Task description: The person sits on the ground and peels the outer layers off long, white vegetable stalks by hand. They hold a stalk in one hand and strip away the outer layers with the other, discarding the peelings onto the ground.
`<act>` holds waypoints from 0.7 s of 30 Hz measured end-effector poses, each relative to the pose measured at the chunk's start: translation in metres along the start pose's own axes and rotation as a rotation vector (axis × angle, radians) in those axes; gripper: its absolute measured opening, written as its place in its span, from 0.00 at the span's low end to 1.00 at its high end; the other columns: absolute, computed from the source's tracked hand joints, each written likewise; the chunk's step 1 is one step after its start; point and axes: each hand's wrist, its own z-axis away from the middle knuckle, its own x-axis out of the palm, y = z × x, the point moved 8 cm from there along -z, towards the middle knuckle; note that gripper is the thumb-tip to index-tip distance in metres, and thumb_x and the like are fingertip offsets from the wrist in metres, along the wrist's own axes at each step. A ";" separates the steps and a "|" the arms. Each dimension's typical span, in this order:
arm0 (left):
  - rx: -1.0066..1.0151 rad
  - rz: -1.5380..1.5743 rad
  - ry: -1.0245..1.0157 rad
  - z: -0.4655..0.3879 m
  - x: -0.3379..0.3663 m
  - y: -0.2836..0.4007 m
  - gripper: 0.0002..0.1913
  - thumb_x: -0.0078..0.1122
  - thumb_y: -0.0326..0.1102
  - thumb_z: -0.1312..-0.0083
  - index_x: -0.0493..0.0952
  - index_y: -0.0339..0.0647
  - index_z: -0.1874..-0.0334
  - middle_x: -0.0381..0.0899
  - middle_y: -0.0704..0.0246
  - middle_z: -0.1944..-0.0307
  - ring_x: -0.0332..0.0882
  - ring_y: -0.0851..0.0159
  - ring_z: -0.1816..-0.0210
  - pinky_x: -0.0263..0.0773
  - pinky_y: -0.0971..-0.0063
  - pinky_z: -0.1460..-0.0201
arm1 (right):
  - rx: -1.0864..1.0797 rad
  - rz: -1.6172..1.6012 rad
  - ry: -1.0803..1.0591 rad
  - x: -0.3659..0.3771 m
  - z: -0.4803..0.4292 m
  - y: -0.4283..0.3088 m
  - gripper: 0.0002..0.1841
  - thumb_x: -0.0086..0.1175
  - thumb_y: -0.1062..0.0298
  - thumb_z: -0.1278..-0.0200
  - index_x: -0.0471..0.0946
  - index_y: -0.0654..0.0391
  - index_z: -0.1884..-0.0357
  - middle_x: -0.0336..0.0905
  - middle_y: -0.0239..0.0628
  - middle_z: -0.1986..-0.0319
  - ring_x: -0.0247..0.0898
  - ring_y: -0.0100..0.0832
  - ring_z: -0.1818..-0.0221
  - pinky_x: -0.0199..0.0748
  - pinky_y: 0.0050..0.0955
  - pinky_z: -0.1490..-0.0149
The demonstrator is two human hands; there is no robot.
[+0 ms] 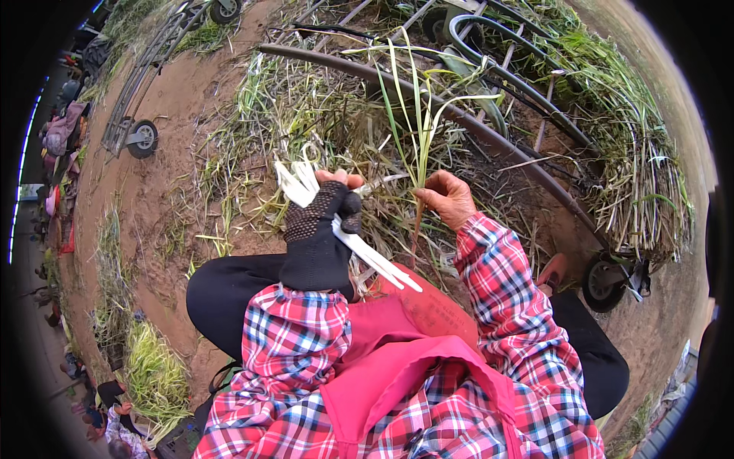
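Note:
My left hand wears a black knit glove that leaves some fingertips bare. It is closed around several peeled white stalks, whose ends stick out on both sides of the fist. To its right, my bare right hand pinches a leafy plant stalk between thumb and fingers. Long yellow-green leaves rise from that grip, and a thin reddish stem hangs below. Under both hands lies a heap of loose leaves and peelings. A red surface bearing writing shows beyond my pink apron.
A metal handcart frame crosses the upper right, with a wheel near my right knee. Bundled green stalks lie on it. Another cart stands upper left. A leafy pile and a seated person are lower left.

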 end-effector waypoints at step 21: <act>0.165 -0.226 -0.149 0.007 0.014 -0.032 0.11 0.61 0.25 0.51 0.66 0.41 0.74 0.71 0.70 0.75 0.74 0.72 0.75 0.70 0.84 0.82 | -0.049 -0.148 0.028 0.002 0.066 -0.050 0.06 0.55 0.69 0.47 0.75 0.60 0.75 0.73 0.27 0.81 0.64 0.15 0.80 0.63 0.14 0.75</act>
